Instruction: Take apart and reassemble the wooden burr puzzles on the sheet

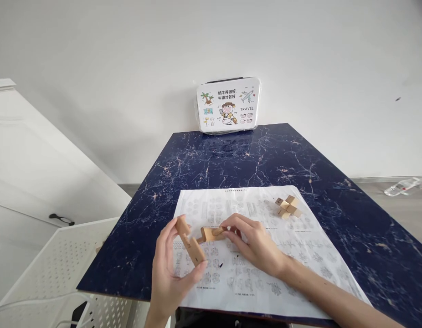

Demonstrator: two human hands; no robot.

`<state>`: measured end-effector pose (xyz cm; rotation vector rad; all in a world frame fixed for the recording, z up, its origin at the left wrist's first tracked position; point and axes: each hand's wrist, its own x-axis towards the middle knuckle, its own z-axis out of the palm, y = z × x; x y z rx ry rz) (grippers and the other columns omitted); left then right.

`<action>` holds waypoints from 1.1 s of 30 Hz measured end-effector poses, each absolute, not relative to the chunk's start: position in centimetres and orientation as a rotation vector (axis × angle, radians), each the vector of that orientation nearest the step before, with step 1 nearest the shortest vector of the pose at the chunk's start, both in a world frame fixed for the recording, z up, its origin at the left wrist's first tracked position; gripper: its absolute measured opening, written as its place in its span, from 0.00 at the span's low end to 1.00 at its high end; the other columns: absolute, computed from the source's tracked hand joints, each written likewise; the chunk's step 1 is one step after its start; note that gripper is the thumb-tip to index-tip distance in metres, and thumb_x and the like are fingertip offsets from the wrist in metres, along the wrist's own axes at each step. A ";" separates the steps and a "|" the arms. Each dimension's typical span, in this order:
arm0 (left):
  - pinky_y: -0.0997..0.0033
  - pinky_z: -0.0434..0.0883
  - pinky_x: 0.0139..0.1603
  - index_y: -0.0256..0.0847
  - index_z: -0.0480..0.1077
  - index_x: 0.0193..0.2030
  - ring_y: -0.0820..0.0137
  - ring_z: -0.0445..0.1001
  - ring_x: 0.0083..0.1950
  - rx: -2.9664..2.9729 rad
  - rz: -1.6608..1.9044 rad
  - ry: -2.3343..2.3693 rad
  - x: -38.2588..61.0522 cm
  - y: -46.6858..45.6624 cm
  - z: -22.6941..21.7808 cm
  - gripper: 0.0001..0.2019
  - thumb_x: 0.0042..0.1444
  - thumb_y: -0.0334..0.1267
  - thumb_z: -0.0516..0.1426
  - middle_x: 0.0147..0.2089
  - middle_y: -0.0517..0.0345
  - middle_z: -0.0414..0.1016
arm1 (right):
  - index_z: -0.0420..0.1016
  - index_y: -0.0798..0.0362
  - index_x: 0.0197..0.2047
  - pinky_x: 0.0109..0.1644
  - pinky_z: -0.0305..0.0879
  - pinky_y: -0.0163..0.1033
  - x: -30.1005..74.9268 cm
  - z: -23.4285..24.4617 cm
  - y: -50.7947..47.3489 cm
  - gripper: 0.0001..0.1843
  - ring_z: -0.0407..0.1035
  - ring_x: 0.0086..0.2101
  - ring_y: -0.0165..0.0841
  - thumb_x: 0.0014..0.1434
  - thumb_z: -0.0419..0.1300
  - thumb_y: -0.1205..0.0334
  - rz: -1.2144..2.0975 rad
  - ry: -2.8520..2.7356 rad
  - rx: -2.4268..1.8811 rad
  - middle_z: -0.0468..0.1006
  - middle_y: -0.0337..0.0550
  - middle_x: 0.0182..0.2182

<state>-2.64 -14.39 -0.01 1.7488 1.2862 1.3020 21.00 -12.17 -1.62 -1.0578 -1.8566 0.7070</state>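
My left hand (172, 266) grips a notched wooden puzzle bar (189, 241) between thumb and fingers, tilted above the paper. My right hand (254, 243) pinches a second wooden puzzle piece (211, 233) at its right end, holding it close to the first bar; I cannot tell whether the two touch. Both hands hover over a printed instruction sheet (265, 269) lying on the dark blue marbled table (252, 157). A small assembled wooden cross puzzle (287, 206) rests on the sheet's far right part, apart from both hands.
A white illustrated box (228, 105) leans against the wall at the table's far edge. A white perforated bin (57, 269) stands left of the table. A clear plastic bottle (405, 186) lies on the floor at right.
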 end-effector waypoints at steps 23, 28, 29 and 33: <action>0.29 0.61 0.74 0.62 0.42 0.81 0.43 0.51 0.80 2.113 0.906 1.476 -2.3 -13.2 -0.7 0.52 0.59 0.42 0.70 0.80 0.47 0.50 | 0.76 0.51 0.46 0.31 0.68 0.40 21.0 -1.5 -11.4 0.19 0.72 0.26 0.33 0.72 0.59 0.43 1.132 -1.437 -1.191 0.77 0.38 0.25; 0.36 0.63 0.76 0.63 0.37 0.81 0.46 0.50 0.81 2.213 0.877 1.262 -2.2 -13.7 -0.4 0.58 0.57 0.40 0.73 0.83 0.49 0.43 | 0.77 0.51 0.45 0.32 0.70 0.39 20.4 -0.7 -12.0 0.17 0.72 0.25 0.31 0.70 0.63 0.44 1.361 -1.457 -1.027 0.79 0.38 0.28; 0.38 0.64 0.76 0.62 0.37 0.81 0.46 0.52 0.81 2.230 0.884 1.247 -2.2 -13.8 -0.4 0.57 0.57 0.40 0.72 0.83 0.49 0.45 | 0.77 0.51 0.45 0.32 0.70 0.38 20.3 -0.6 -12.1 0.17 0.72 0.25 0.30 0.69 0.64 0.44 1.409 -1.438 -0.992 0.80 0.39 0.30; 0.39 0.67 0.74 0.60 0.46 0.80 0.47 0.57 0.78 2.335 0.860 1.231 -2.4 -13.9 0.1 0.49 0.60 0.37 0.70 0.77 0.48 0.59 | 0.77 0.52 0.43 0.29 0.67 0.36 20.2 -0.2 -12.3 0.16 0.70 0.24 0.28 0.68 0.66 0.46 1.523 -1.422 -0.918 0.80 0.39 0.32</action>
